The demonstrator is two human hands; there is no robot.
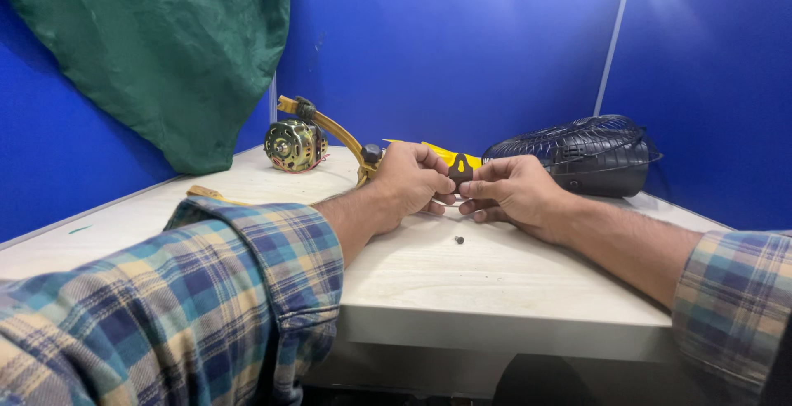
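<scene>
Both of my hands meet over the pale table (495, 282) and pinch a small dark brown part with a keyhole slot (460, 169). My left hand (406, 181) grips it from the left, my right hand (513, 191) from the right. The part belongs to a yellow fan bracket (330, 128) that curves back to the left, with yellow pieces (450, 154) showing behind my fingers. A small dark screw (459, 240) lies loose on the table just in front of my hands.
A brass-coloured fan motor (293, 145) sits at the back left. A black wire fan guard (590, 154) lies at the back right. Green cloth (165, 51) hangs over the blue partition (462, 43). A yellow strip (206, 195) lies by my left sleeve.
</scene>
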